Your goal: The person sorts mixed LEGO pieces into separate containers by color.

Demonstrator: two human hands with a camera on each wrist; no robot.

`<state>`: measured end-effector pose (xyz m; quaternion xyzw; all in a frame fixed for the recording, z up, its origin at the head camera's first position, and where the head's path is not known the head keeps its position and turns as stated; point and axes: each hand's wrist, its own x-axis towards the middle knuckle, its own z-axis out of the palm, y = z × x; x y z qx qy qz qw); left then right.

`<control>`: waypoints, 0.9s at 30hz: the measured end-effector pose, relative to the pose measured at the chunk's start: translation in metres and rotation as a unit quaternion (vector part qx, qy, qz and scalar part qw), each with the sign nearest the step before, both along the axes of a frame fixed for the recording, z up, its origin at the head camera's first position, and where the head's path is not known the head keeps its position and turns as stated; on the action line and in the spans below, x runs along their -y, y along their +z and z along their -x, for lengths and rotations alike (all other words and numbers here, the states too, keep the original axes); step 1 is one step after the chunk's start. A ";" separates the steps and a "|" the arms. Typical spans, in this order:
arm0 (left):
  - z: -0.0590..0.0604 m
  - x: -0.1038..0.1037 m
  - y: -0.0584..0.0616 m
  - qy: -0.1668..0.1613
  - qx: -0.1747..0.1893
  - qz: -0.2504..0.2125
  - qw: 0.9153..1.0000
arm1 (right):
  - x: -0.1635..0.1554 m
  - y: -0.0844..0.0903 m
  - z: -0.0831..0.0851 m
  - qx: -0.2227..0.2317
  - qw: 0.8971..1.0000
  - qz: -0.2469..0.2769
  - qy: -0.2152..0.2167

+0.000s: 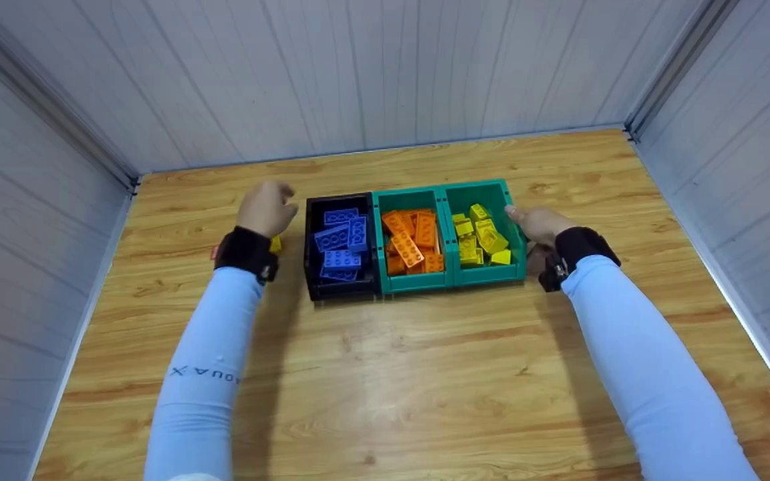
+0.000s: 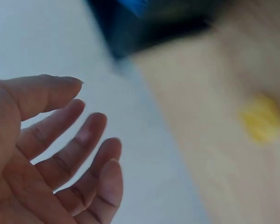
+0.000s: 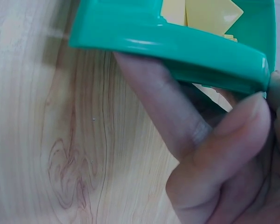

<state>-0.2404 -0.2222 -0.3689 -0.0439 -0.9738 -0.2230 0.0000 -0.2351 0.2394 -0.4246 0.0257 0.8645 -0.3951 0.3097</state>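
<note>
In the head view my left hand is raised just left of a black bin of blue bricks. The left wrist view shows its fingers loosely bent, with nothing between them. My right hand grips the right side wall of a green bin that contains yellow bricks. Its thumb is at the rim, and in the right wrist view a finger reaches under the green edge. A yellow brick lies on the table, blurred in the left wrist view.
Between the black bin and the yellow bin stands another green bin full of orange bricks. All three sit side by side on the wooden table. A small red piece shows beside my left wristband. Pale panel walls enclose the table.
</note>
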 end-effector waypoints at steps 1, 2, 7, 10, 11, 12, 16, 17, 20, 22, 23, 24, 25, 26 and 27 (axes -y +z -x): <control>-0.001 0.009 -0.007 0.005 0.020 0.005 1.000 | 0.000 0.000 0.000 0.000 1.000 -0.005 -0.005; -0.001 0.017 -0.015 0.008 0.035 0.011 0.999 | 0.000 0.000 0.000 0.000 1.000 -0.010 -0.008; 0.000 0.039 -0.050 0.020 0.085 0.025 0.996 | 0.002 0.001 0.000 0.000 1.000 -0.021 -0.013; -0.002 0.041 -0.062 0.025 0.101 0.018 0.994 | 0.004 0.000 0.000 -0.002 1.000 -0.026 -0.006; -0.002 0.042 -0.065 0.021 0.103 0.019 0.994 | 0.004 -0.001 0.000 -0.002 1.000 -0.030 -0.005; -0.002 0.041 -0.067 0.017 0.103 0.018 0.994 | 0.004 -0.002 0.000 -0.003 0.999 -0.037 -0.002; -0.003 0.039 -0.069 0.008 0.101 0.008 0.995 | 0.001 0.000 -0.001 -0.009 0.998 -0.054 -0.001; -0.003 0.039 -0.068 0.008 0.096 0.007 0.995 | 0.000 0.001 -0.001 -0.008 0.998 -0.055 -0.005; -0.005 0.034 -0.059 0.021 0.081 -0.010 0.996 | -0.001 0.002 -0.002 -0.001 0.998 -0.055 -0.014; -0.006 0.026 -0.050 0.024 0.055 -0.019 0.998 | -0.001 0.002 -0.002 0.004 0.999 -0.052 -0.010; -0.006 0.020 -0.045 0.022 0.038 -0.022 0.999 | 0.000 0.002 -0.001 0.004 0.998 -0.056 -0.007; -0.007 0.013 -0.039 0.018 0.016 -0.024 0.999 | 0.000 0.002 -0.001 0.001 0.998 -0.059 0.001; -0.007 0.004 -0.032 0.012 -0.005 -0.024 1.000 | 0.001 0.001 0.000 -0.004 0.998 -0.062 0.007; -0.008 -0.006 -0.024 0.004 -0.030 -0.020 0.999 | 0.001 0.001 0.000 -0.008 0.998 -0.063 0.011; -0.009 -0.018 -0.016 -0.005 -0.053 -0.015 0.998 | 0.001 0.001 0.000 -0.011 0.998 -0.062 0.013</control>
